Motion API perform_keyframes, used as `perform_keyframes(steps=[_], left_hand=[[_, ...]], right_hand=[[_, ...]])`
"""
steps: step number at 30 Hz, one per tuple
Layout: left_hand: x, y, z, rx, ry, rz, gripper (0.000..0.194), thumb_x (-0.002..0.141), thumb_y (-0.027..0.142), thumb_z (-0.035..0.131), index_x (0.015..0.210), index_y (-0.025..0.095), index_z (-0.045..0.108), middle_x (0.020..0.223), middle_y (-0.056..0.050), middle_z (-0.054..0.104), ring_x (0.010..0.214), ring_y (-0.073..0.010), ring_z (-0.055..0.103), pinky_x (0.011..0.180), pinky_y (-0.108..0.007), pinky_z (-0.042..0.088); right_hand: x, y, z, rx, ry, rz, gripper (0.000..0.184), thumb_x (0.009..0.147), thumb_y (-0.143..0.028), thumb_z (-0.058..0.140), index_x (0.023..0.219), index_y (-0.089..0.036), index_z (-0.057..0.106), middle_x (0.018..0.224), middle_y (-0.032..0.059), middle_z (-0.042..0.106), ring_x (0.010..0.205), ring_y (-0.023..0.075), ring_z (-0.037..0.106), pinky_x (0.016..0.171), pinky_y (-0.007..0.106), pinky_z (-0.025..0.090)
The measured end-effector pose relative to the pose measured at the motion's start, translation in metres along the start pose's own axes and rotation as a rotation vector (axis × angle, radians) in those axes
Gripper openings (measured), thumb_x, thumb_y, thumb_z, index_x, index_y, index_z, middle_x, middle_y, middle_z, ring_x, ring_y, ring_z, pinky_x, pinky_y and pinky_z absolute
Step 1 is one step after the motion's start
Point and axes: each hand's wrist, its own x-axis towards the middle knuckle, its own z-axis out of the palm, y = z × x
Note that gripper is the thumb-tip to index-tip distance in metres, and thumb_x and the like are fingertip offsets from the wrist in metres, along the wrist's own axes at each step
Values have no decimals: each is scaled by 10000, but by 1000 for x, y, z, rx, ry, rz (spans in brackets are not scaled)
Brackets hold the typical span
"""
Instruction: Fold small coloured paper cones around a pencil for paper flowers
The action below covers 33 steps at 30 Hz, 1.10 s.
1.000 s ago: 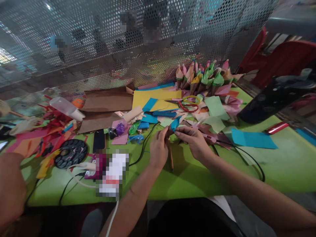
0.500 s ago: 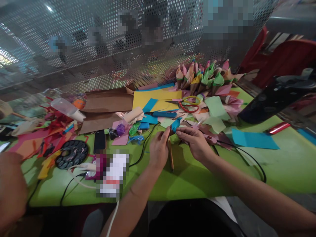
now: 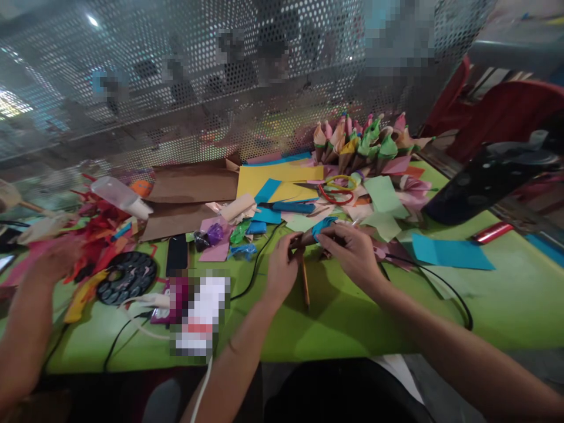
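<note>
A small paper ice-cream cone point(image 3: 322, 228), brown below and blue on top, is held between my hands over the green table. My left hand point(image 3: 282, 269) grips its brown end, fingers closed. With bent fingers my right hand point(image 3: 352, 249) holds the blue paper at the other end and partly hides it. Under my hands lies a pencil point(image 3: 305, 283). Beyond them is a utility knife with a blue handle point(image 3: 293, 207). Several similar paper cones point(image 3: 365, 144), topped in green, pink, peach and yellow, stand bunched at the back.
Another person's hand point(image 3: 59, 258) reaches over red scraps at left. Nearby are a round black palette point(image 3: 127, 277), a yellow glue gun point(image 3: 86, 296) and a phone point(image 3: 177, 254). Red-handled scissors point(image 3: 337, 195), blue paper point(image 3: 452, 251) and a dark bottle point(image 3: 484, 182) lie rightward. Cables cross the table.
The paper cone has turned to lean rightward, and my right hand has shifted up, covering more of the blue paper. The other person's hand has moved inward over the red scraps.
</note>
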Motion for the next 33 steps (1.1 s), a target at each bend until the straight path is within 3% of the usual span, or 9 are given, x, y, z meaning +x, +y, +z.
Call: perform_keyframes(steps=[6,9,13,15,18,24,28,33], left_hand=[[2,1,-4,-72,18,-50,306,883,129,587,1174,212,633,1195,-84,713,1132,-226,666,1020,-393,508],[5,2,-8,-135,7,-94,262,904,195,597,1164,202,634,1160,-73,718,1078,-211,672,977,-365,516],[10,0,-16,-153,-87,-94,257,894,248,633,1141,194,676,1105,-67,709,1040,-213,658,951,-354,511],[11,-1,-20,-160,-154,-78,253,887,259,644,1125,190,697,1083,-71,707,1030,-219,654,948,-361,512],[12,1,-27,-198,-247,-52,277,887,293,658,1142,196,709,1106,-76,716,1067,-233,646,990,-383,499],[9,8,-33,-344,-313,-91,467,854,401,744,1266,209,637,1224,-92,679,1123,-246,629,965,-351,492],[9,5,-33,-427,-309,-105,446,794,439,812,1130,184,667,1109,-81,689,1050,-231,637,928,-330,488],[10,5,-35,-502,-339,-145,515,757,534,831,1109,181,701,1102,-95,705,1035,-241,644,926,-346,487]], right_hand=[[-1,-3,-3,-129,6,-93,219,825,-304,729,649,-214,637,648,2,640,611,165,567,595,295,437],[0,-7,-8,-235,9,-190,162,867,-299,707,723,-228,685,705,19,670,656,181,593,632,309,462],[6,-12,-19,-293,86,-317,104,901,-291,668,892,-260,767,884,75,716,856,242,662,798,380,528],[10,-12,-23,-279,53,-341,117,895,-297,679,937,-272,785,976,89,737,978,270,672,913,426,520],[14,-9,-27,-186,-92,-253,125,885,-320,695,944,-268,792,1020,79,762,1014,272,687,944,433,517],[14,-7,-27,1,-202,5,157,787,-378,774,799,-222,782,817,58,750,795,235,676,723,354,518],[14,-13,-28,10,-247,19,194,755,-405,800,749,-213,776,781,57,738,763,219,653,683,336,491],[14,-19,-31,19,-294,54,305,739,-509,814,736,-207,774,747,61,725,716,208,626,632,331,459]])
